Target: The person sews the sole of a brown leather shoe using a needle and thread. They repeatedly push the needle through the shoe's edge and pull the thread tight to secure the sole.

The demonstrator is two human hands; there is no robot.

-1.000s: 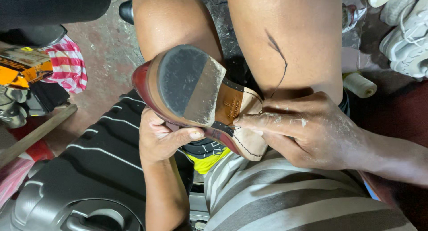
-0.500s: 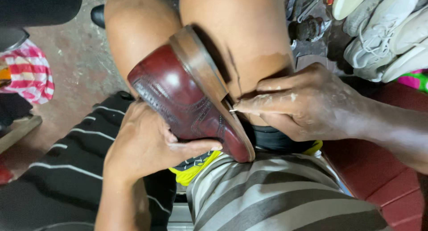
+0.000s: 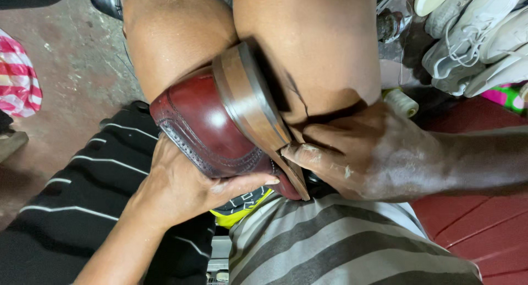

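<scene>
Shoe (image 3: 209, 125) still edge-up, as before; left hand (image 3: 187, 189) fingers cup it; right hand (image 3: 374, 158) fingers pinch sole.

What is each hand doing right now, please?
Left hand: closed around the upper of the dark red leather shoe, holding it.
Right hand: fingers pressed against the shoe's sole edge; whether it pinches anything cannot be told.
</scene>
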